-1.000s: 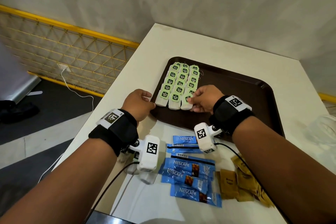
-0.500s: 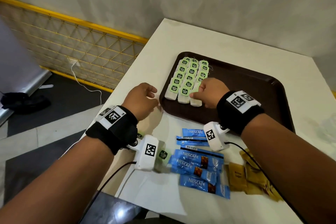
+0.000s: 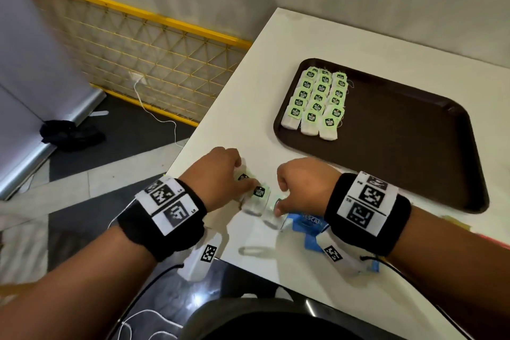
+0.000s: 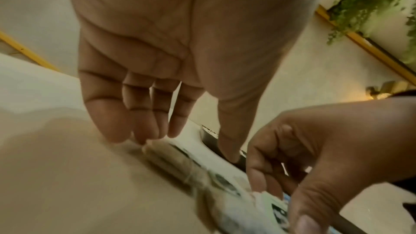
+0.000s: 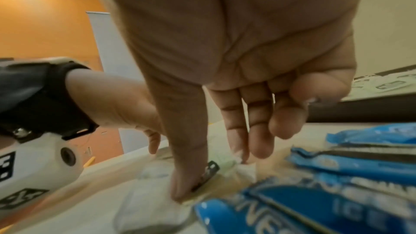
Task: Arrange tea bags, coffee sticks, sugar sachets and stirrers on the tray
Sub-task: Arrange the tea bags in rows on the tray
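Bright even light, blurred wrist views

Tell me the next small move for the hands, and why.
Probably lift the loose tea bags that the left hand and right hand are pinching on the table and carry them to the tray, beside the three rows already there.

Café-like room: tray (image 3: 400, 146), white table (image 3: 248, 96)
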{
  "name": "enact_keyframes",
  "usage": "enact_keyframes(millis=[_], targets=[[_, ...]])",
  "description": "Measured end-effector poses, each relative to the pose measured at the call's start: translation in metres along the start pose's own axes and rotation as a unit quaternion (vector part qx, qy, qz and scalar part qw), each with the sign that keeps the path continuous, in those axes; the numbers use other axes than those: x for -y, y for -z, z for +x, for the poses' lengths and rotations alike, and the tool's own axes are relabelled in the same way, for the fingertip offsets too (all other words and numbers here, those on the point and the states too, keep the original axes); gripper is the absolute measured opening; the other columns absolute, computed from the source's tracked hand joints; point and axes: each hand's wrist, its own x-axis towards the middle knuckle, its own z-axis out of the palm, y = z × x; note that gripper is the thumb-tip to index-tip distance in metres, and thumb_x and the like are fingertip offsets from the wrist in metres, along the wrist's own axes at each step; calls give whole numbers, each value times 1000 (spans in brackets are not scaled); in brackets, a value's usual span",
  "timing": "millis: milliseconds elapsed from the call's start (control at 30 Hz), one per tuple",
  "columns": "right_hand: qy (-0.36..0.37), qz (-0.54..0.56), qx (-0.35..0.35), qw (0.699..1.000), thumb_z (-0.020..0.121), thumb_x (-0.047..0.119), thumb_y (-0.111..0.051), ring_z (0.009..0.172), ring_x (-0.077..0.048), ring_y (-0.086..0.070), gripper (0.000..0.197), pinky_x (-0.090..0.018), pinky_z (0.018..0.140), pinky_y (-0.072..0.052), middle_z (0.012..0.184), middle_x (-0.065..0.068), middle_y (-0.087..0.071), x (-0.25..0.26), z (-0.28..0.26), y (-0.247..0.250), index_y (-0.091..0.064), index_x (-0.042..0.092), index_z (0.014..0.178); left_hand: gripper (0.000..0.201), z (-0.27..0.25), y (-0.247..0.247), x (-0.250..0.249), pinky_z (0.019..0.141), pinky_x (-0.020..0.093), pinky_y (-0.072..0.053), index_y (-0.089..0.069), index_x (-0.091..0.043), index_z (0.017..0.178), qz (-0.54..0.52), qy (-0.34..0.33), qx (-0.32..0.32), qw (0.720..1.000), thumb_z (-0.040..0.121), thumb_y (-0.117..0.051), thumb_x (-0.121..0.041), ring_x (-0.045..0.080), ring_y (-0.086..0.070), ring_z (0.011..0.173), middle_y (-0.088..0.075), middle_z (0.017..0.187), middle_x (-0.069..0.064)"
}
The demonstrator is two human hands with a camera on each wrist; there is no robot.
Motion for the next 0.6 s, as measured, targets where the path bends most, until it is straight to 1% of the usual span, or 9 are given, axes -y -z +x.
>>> enact_keyframes(millis=[67,167,233,333,400,467,500,600], targets=[[-8,-5,-2,1000,74,48,-72,85,-22,-53,45,-27,54,-31,92,-3,-58,4,1,-3,-57,12,96,59,-1,-5,-7,81,35,-48,-54,-16,107,25,6,7,1000,70,-74,-57,21,-56,91,-52,102,3],[-16,6,0,1000,74,47,-73,83,-22,-54,42,-25,52,-31,91,-4,-59,5,2,-3,-57,12,93,64,0,-7,-12,76,31,-43,-51,-15,113,55,-14,28,998,68,-78,-51,22,-54,91,-50,109,5],[-18,23,0,1000,73,46,-74,80,-22,-53,39,-26,52,-32,86,-2,-58,4,2,-3,-55,14,87,63,2,-6,-14,73,28,-40,-50,-14,114,46,-26,43,998,69,-80,-45,20,-51,88,-51,111,6],[-17,62,-7,998,72,40,-76,74,-19,-50,35,-26,52,-32,74,4,-50,3,1,-4,-50,18,78,61,3,-3,-16,73,28,-41,-50,-14,116,34,-32,58,997,70,-81,-40,19,-49,86,-55,110,5],[-16,85,-20,996,71,33,-77,74,-19,-49,32,-28,55,-34,73,5,-50,2,0,-5,-48,19,75,58,4,-2,-19,74,29,-41,-50,-14,115,28,-39,69,996,71,-80,-37,19,-49,87,-56,108,4],[-16,107,-34,994,70,28,-77,75,-19,-51,29,-30,61,-39,76,5,-52,1,-1,-6,-50,19,77,54,5,-1,-20,73,28,-40,-52,-14,113,20,-49,78,996,72,-80,-34,18,-49,87,-57,106,3],[-16,119,-41,992,70,26,-77,75,-19,-51,29,-30,61,-39,75,6,-52,0,-1,-6,-51,19,79,51,5,0,-21,73,28,-39,-54,-14,112,20,-56,82,995,73,-79,-32,18,-49,87,-58,105,2],[-12,147,-57,987,70,25,-78,72,-16,-49,28,-26,58,-37,73,9,-49,-1,-1,-5,-54,20,83,39,5,0,-23,74,29,-43,-59,-15,107,28,-76,98,992,75,-76,-29,19,-53,89,-61,104,3]])
